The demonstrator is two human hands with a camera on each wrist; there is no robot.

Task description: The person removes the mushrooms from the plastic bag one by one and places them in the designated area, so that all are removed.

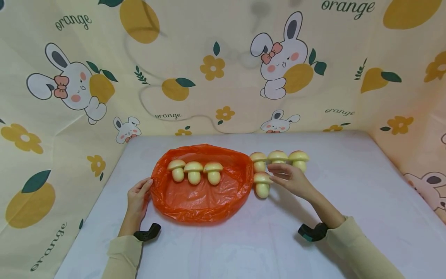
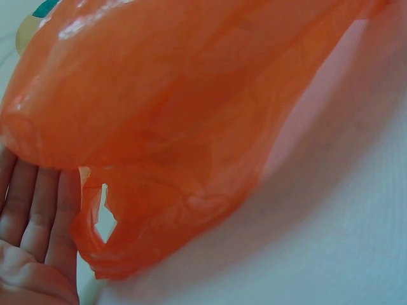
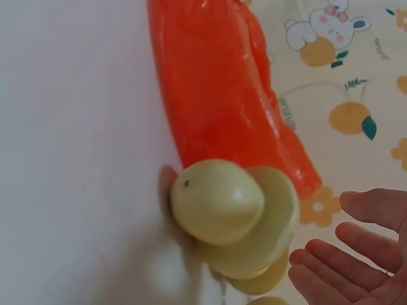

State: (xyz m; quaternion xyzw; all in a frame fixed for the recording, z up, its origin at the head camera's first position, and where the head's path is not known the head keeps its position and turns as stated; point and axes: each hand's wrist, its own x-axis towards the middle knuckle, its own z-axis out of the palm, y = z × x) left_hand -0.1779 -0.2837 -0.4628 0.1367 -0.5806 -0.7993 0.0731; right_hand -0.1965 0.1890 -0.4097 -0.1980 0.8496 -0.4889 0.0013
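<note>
The red-orange bag lies open-mouthed on the desk, three toy mushrooms side by side within it. Just to the bag's right stands one near mushroom, with three more mushrooms in a row beyond it, stretching away from the bag.

The left hand appears to pinch the bag's left rim, its fingers fairly straight in the wrist view. The right hand, to the bag's right, is empty, thumb and fingers apart, beside the near mushroom without touching it in its own wrist view.

That mushroom looks light and firm, with a smooth skin that could slip a little (foam or hollow plastic, I would guess). The rounded stalk may roll under a fingertip; thumb and fingers on opposite edges of the cap should give the surest hold. The bag seems thin and limp, apt to crumple, slide or tear if tugged, so a soft pinch on a gathered fold of rim suits it best.
</note>
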